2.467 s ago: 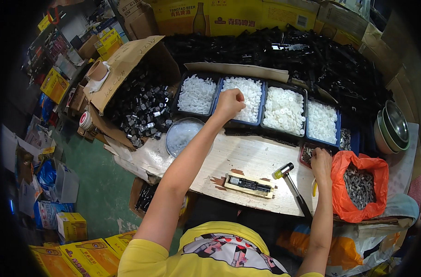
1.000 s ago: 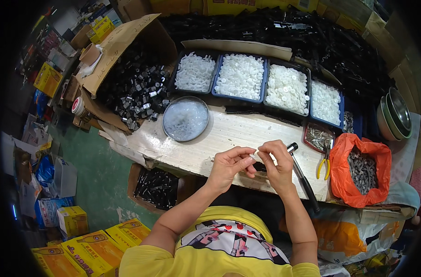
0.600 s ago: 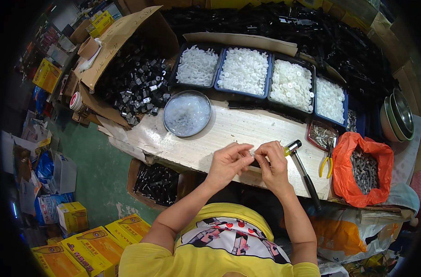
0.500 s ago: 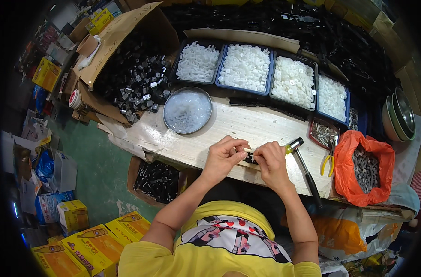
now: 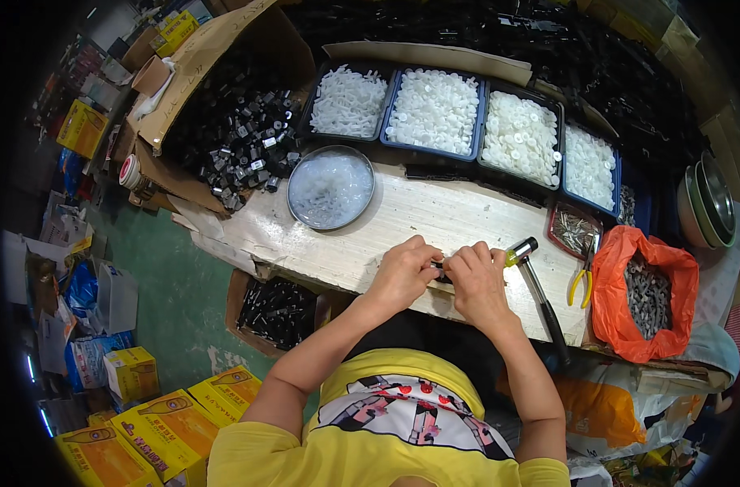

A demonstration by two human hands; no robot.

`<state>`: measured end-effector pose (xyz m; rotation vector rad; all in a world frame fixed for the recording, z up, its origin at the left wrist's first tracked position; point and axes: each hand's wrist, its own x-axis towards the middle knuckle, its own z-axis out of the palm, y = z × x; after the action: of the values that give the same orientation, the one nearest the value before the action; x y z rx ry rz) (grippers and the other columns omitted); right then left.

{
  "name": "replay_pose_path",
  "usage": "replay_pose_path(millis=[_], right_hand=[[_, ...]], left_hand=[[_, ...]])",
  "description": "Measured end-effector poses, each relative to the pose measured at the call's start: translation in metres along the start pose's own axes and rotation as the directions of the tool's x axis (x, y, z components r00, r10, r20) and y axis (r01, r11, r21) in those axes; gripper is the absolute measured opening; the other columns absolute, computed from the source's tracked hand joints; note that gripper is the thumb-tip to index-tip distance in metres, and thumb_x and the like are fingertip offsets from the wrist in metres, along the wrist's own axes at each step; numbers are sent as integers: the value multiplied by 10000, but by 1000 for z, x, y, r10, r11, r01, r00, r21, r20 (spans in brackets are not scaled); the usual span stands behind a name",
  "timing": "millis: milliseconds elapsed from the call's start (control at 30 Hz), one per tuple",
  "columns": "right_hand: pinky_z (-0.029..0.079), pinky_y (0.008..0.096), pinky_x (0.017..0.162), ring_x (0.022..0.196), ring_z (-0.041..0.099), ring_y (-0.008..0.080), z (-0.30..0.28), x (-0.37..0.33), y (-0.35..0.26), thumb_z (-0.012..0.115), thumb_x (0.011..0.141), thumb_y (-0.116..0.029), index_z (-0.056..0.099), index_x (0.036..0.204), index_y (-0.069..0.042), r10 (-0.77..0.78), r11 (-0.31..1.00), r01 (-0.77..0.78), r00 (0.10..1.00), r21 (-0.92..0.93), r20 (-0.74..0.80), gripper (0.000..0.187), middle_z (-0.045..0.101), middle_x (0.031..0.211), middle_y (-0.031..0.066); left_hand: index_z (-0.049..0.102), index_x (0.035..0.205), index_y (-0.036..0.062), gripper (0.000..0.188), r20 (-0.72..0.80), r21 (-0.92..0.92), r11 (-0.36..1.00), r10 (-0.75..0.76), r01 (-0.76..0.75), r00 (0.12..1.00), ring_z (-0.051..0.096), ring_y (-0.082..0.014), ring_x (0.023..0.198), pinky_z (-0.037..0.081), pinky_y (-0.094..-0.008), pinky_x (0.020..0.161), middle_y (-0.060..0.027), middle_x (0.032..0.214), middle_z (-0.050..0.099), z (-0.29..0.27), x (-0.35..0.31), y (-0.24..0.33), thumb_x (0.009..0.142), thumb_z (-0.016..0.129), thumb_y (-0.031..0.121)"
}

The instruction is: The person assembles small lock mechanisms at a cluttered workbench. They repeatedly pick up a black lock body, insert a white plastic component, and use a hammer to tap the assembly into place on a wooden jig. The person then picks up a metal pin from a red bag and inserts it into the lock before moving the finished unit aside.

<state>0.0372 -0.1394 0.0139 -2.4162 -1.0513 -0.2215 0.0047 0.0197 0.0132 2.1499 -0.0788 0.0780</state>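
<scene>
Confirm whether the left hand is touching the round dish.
Apart. The head view shows white tabletop between the left hand and the near rim of the round dish.

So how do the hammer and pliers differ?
The hammer has one black handle; the pliers have two yellow ones. The hammer is longer, the pliers shorter. The hammer's head sits beside the right hand; the pliers lie by the red-rimmed tray. Both rest on the table.

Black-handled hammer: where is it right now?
In the head view, the black-handled hammer lies toward the right of the white worktop, just right of the person's right hand, with the yellow-handled pliers farther right.
</scene>
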Motion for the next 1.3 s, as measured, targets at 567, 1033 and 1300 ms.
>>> replay_pose_path(millis=[567,1033,1300], right_hand=[[354,416,731,857,525,268,-73,-35,117,603,737,-81,590,833,-74,427,799,-497,865,-338,-263,97,559,839,88],[388,427,731,834,576,298,-75,-33,156,543,691,-14,638,787,-48,562,721,-559,817,-409,-127,140,615,832,129],[365,423,710,807,556,279,-80,-43,158,590,736,-47,643,781,-69,443,794,-526,844,-305,-302,72,593,780,91]], left_hand=[[633,813,21,203,188,247,961,76,-122,979,589,-279,673,456,-374,618,-129,712,592,3,104,30,673,722,138],[607,703,-41,81,171,631,742,151,-227,973,596,-408,752,490,-456,659,-245,815,590,25,198,45,638,561,-27],[596,724,-48,55,120,631,728,252,-270,960,596,-390,775,495,-446,657,-237,852,582,20,192,34,676,578,-30]])
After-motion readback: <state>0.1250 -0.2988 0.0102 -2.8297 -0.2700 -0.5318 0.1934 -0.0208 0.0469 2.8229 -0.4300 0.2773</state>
